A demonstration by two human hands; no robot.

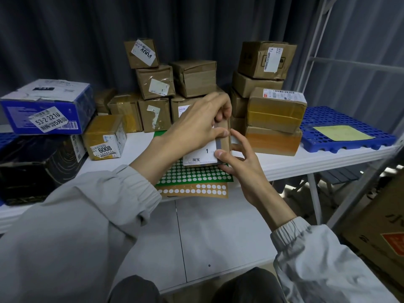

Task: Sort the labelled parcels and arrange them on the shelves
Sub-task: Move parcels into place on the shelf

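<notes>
Little of the sorting looked done: brown parcels (192,78) stood stacked at the back of the white bench (273,165), and the metal shelves (323,51) at the right showed nothing placed, as far as visible. Both hands were clamped on one small labelled parcel (202,155) held above the green dot-sticker sheet (194,174), in front of the stacks. The left hand (196,125) gripped its top with fingers curled over, while the right hand (238,162) pinched its right edge from below.
</notes>
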